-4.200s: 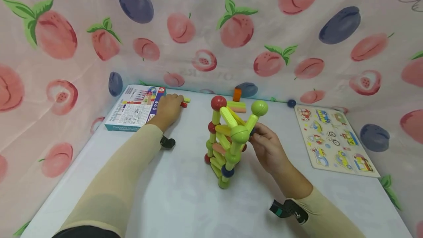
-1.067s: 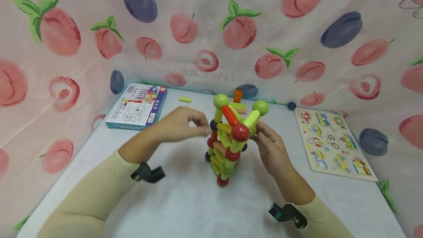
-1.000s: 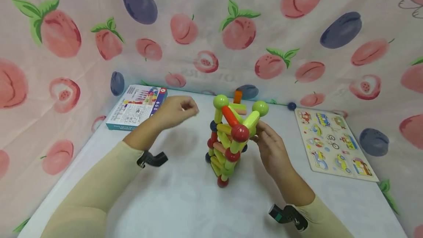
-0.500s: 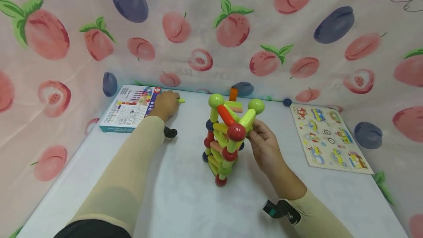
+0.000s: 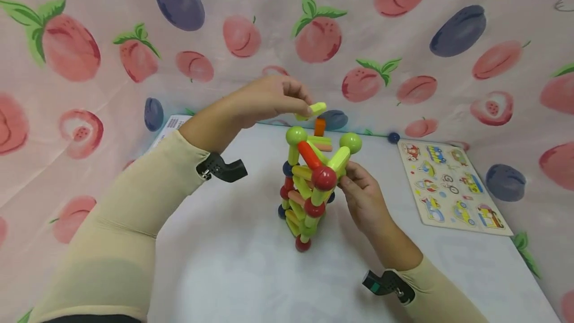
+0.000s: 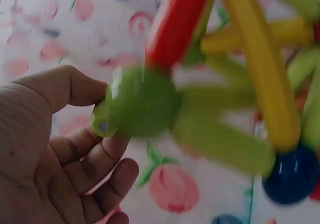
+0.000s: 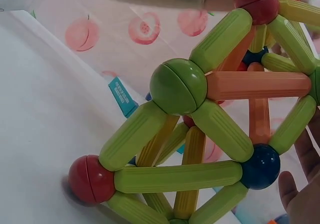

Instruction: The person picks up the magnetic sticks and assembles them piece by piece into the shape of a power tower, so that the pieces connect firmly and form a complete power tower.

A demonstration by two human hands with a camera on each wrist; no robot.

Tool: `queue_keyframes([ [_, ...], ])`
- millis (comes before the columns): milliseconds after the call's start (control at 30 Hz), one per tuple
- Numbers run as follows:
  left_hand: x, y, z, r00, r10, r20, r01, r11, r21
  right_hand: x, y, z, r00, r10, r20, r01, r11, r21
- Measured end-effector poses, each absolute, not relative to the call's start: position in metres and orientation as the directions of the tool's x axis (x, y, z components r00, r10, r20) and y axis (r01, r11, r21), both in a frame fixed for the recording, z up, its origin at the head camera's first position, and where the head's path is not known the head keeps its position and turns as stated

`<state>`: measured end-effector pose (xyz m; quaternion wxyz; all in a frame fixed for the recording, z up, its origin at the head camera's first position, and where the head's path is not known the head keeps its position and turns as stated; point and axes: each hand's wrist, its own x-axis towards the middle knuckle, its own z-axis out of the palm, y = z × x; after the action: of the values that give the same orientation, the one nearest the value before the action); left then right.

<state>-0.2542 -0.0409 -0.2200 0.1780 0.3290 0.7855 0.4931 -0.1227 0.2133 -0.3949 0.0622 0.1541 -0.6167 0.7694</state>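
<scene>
My left hand [image 5: 269, 98] is raised behind the upper left of a tower [image 5: 314, 208] built of magnetic sticks and balls. Thumb and fingers pinch a yellow-green magnetic stick [image 5: 317, 108]; in the left wrist view its round end [image 6: 103, 126] shows beside a green ball [image 6: 145, 103]. The blur there hides whether the two touch. On the tower's right side, my right hand [image 5: 366, 201] grips the frame near the top, its fingertips partly hidden behind sticks. A red stick [image 5: 309, 155] joins the green and red top balls. The tower stands upright on the white table.
Behind the tower lie a yellow-green stick [image 5: 320, 140], a pinkish stick and an orange piece [image 5: 320, 127]. A dark blue ball [image 5: 393, 137] sits by a picture board [image 5: 453, 188] at right. My left arm mostly hides the box [image 5: 176, 122]. Fruit-print cloth [image 5: 287, 39] closes off the back.
Since the earliest frame the tower has been turned, bringing different balls to the front. My left hand picked up the yellow-green stick beside the box and carried it right. My right hand stays at the tower.
</scene>
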Motion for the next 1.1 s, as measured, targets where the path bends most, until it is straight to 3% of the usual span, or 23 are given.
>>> queue_keyframes([
  [100, -0.234, -0.028, -0.205, -0.652, 0.758, -0.003, 0.365, 0.317, 0.875, -0.122, 0.214, -0.396, -0.947, -0.088, 0.309, -0.279, -0.250, -0.927],
  [267, -0.219, -0.020, -0.209, -0.606, 0.791, -0.082, 0.334, 0.347, 0.876, -0.123, 0.213, -0.399, -0.949, -0.106, 0.298, -0.266, -0.240, -0.934],
  [933, -0.224, -0.027, -0.226, -0.607, 0.792, -0.060, 0.320, 0.313, 0.894, -0.126, 0.209, -0.403, -0.947, -0.108, 0.302, -0.269, -0.245, -0.931],
  [1033, -0.224, -0.033, -0.228, -0.630, 0.776, -0.036, 0.326, 0.305, 0.895, -0.124, 0.207, -0.401, -0.955, -0.066, 0.290, -0.269, -0.225, -0.937],
  [1100, -0.225, -0.039, -0.235, -0.646, 0.763, 0.007, 0.322, 0.264, 0.909, -0.118, 0.203, -0.398, -0.958, 0.031, 0.287, -0.288, -0.177, -0.941],
])
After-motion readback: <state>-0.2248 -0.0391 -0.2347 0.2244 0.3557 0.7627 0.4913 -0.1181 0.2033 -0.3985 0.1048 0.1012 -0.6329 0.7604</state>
